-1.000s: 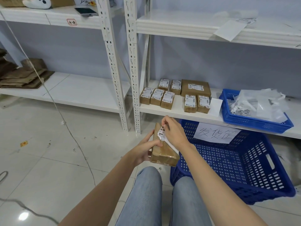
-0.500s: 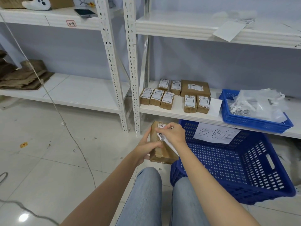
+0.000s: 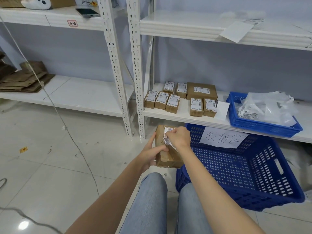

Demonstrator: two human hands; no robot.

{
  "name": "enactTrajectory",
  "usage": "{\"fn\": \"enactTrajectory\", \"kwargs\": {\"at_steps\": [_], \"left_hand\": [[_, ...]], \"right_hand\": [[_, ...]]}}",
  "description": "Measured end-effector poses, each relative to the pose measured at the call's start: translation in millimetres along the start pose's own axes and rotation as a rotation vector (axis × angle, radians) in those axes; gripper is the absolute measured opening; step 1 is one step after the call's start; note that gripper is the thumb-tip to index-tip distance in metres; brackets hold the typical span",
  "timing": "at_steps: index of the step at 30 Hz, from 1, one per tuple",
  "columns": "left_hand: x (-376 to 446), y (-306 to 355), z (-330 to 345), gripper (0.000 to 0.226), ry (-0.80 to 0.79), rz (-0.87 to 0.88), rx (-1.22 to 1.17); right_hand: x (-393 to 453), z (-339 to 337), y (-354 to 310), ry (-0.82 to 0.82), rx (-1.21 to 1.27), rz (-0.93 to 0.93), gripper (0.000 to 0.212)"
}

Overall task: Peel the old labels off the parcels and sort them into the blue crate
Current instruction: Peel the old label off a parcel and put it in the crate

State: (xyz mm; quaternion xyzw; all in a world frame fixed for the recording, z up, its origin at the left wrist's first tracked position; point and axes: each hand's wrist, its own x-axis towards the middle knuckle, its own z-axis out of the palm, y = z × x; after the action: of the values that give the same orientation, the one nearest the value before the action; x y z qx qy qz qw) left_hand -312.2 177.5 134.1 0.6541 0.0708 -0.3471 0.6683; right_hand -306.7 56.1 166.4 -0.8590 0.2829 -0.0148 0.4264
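Taking the big blue crate (image 3: 249,174) on the floor as the landmark: far to its left a thin cord (image 3: 55,107) trails across the tiles, and up on the shelf well left of the crate lies a stack of flattened brown bags (image 3: 25,80), out of the work. Just left of the crate's near corner, above the person's knees, the left hand (image 3: 152,154) grips a brown parcel (image 3: 167,157) with fingers behind it and thumb across its front — it seems a brace, so the box does not swing when the label is pulled. The right hand (image 3: 177,137) is curled on the parcel's upper face, pinching the torn white label (image 3: 168,135), which is partly lifted and crumpled; the peel looks under way, not done. The parcel is held close to the crate's rim, probably so it can drop straight in once bare. Above the crate, on the low shelf (image 3: 182,115), seven small parcels and one larger one (image 3: 200,91) sit in neat rows with labels up — likely waiting their turn. A handwritten paper sign (image 3: 222,137) hangs on the crate's far wall. Above and right of the crate, a shallow blue tray (image 3: 236,105) holds scraps of white paper, apparently stripped labels, so the torn one will likely go there.
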Motion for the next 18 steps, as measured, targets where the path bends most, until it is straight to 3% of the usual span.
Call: {"fn": "enactTrajectory", "kwargs": {"at_steps": [4,8,18], "left_hand": [[-1.3,0.5,0.9,0.086,-0.033,0.012,-0.040],[-2.0,2.3,0.2,0.080,-0.048,0.025,-0.075],[-0.2,2.2,-5.6,0.085,-0.002,0.022,-0.011]], "right_hand": [[1.3,0.7,-0.7,-0.005,0.014,0.029,0.040],[-1.3,-6.6,-2.6,-0.026,0.105,0.015,0.018],[-11.6,-7.1,0.4,-0.158,0.350,0.019,0.048]]}}
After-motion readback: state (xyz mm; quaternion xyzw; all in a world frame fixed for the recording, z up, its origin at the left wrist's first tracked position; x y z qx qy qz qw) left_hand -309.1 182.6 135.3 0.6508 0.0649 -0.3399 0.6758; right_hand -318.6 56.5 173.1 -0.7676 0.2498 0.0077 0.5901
